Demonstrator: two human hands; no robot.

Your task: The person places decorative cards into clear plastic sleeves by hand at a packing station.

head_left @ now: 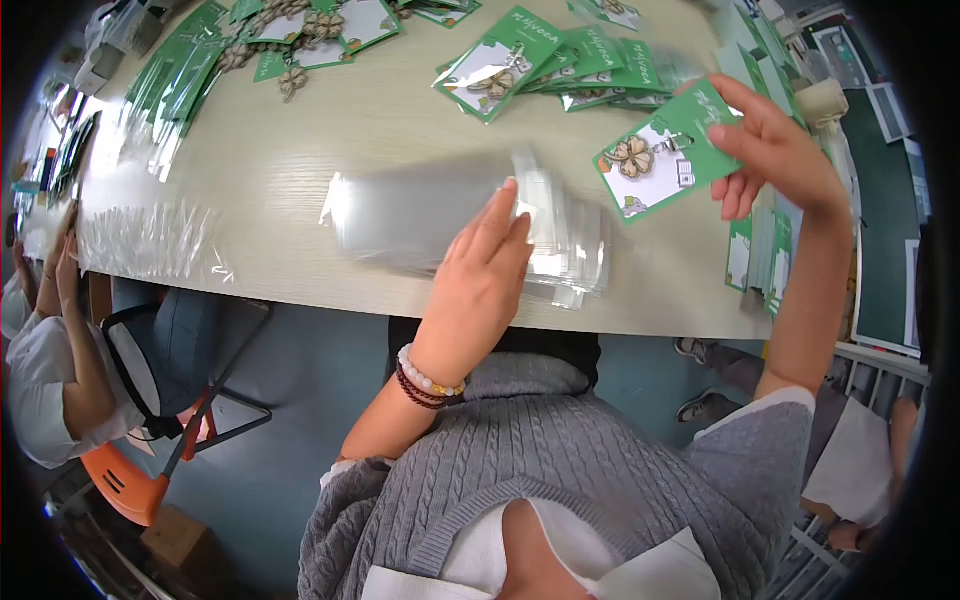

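Note:
My right hand (pixel 785 150) holds a green and white backing card (pixel 655 190) by its green end, between thumb and fingers, above the table's right part. On that card hangs a clover-shaped keychain charm (pixel 632 158) with a metal clasp. My left hand (pixel 478 285) lies with stretched fingers on a spread stack of clear plastic bags (pixel 400 215) near the table's front edge. Several bags fan out to the right of its fingers. Beyond the bags, a pile of similar carded charms (pixel 500 70) rests on the table.
At the far left lie more carded charms (pixel 280 30) and green cards in clear sleeves (pixel 170 95). A heap of clear bags (pixel 150 240) sits by the left front edge. Card stacks (pixel 765 250) stand at the right edge. Another person (pixel 70 350) sits at left, near an orange chair (pixel 125 485).

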